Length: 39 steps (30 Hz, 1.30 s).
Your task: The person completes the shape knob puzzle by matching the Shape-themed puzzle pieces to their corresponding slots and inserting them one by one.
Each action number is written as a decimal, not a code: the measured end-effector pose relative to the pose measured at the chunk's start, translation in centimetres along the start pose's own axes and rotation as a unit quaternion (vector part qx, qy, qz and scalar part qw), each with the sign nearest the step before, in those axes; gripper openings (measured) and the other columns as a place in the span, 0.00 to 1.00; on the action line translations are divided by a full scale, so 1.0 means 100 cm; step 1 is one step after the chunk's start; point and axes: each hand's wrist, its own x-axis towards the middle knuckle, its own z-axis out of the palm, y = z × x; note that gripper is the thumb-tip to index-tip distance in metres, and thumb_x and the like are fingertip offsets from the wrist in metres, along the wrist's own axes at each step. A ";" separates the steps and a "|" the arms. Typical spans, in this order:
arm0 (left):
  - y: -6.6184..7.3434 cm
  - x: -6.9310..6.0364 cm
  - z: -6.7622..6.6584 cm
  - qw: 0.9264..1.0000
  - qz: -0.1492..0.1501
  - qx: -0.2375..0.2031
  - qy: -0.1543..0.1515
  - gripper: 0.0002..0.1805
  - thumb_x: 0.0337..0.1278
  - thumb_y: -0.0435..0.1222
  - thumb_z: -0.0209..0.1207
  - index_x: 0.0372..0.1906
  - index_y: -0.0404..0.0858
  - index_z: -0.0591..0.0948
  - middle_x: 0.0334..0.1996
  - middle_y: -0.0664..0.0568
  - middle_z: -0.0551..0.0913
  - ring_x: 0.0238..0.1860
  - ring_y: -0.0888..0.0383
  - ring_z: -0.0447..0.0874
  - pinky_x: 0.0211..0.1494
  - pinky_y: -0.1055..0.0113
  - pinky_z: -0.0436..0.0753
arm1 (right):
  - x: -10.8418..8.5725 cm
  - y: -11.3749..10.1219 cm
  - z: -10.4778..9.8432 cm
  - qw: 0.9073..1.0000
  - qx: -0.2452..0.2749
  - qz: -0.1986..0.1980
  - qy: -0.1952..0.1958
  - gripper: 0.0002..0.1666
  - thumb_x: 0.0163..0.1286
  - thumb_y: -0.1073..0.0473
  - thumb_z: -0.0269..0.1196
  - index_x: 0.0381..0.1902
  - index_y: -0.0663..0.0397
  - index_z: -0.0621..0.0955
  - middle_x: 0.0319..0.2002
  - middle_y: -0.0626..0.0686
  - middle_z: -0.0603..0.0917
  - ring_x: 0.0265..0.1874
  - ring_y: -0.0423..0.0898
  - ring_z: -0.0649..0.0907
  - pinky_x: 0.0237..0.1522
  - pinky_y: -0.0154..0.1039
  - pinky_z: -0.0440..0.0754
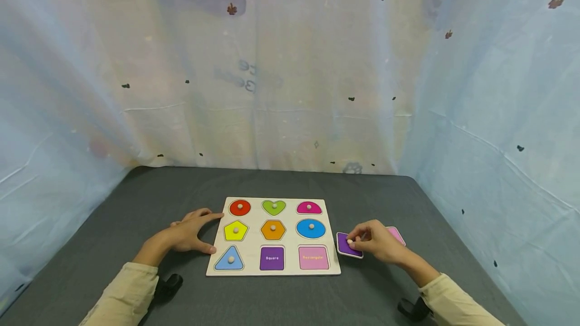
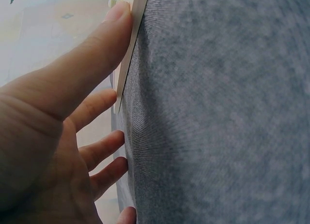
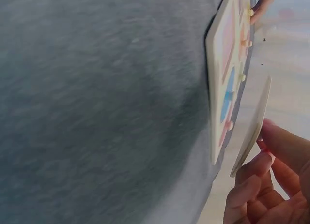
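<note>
A pale wooden shape-puzzle board (image 1: pixel 290 240) lies flat on the table. My left hand (image 1: pixel 188 231) touches its left edge with the thumb and a spread, straight finger; in the left wrist view, the thumb (image 2: pixel 104 37) lies against the board's edge. Off the board's right side, my right hand (image 1: pixel 378 240) pinches the knob of a purple square puzzle piece (image 1: pixel 345 245). Seen edge-on from the right wrist, this piece (image 3: pixel 254 129) is held up off the table. A pink puzzle piece (image 1: pixel 396 234) lies partly hidden behind the right hand.
Knobbed pieces fill several board places, such as a red circle (image 1: pixel 239 208) and a blue oval (image 1: pixel 310 228). The purple "Square" recess (image 1: pixel 272 258) and pink "Rectangular" recess (image 1: pixel 313 257) show printed words. Dark grey cloth covers the table (image 1: pixel 272 301); pale curtains (image 1: pixel 290 89) surround it.
</note>
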 end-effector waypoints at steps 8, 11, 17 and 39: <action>0.000 0.000 0.000 1.000 -0.005 0.000 -0.002 0.56 0.40 0.57 0.77 0.76 0.45 0.65 0.72 0.33 0.61 0.71 0.29 0.58 0.59 0.21 0.60 | 0.015 -0.009 0.012 1.000 -0.002 -0.016 -0.012 0.07 0.69 0.63 0.67 0.38 0.63 0.88 0.26 0.49 0.77 0.23 0.35 0.74 0.25 0.28 0.70; 0.001 0.000 0.000 1.000 -0.008 0.001 -0.002 0.56 0.41 0.56 0.77 0.77 0.45 0.65 0.72 0.34 0.61 0.71 0.29 0.58 0.60 0.21 0.59 | 0.020 -0.011 0.018 1.000 -0.001 -0.023 -0.017 0.06 0.69 0.64 0.67 0.38 0.63 0.88 0.26 0.49 0.77 0.22 0.35 0.74 0.25 0.28 0.70; 0.003 -0.001 -0.001 1.000 -0.007 0.006 -0.001 0.55 0.41 0.56 0.77 0.76 0.45 0.65 0.72 0.34 0.61 0.71 0.30 0.58 0.59 0.21 0.60 | 0.029 -0.020 0.029 0.999 0.008 -0.036 -0.021 0.06 0.68 0.64 0.67 0.38 0.64 0.88 0.26 0.53 0.79 0.21 0.34 0.73 0.24 0.28 0.71; 0.001 0.000 0.000 1.000 -0.010 0.002 -0.003 0.56 0.40 0.56 0.77 0.77 0.46 0.65 0.73 0.35 0.61 0.71 0.30 0.58 0.60 0.22 0.60 | 0.061 -0.045 0.065 0.997 0.024 -0.044 -0.050 0.05 0.66 0.63 0.70 0.37 0.60 0.89 0.25 0.52 0.79 0.18 0.34 0.72 0.23 0.26 0.68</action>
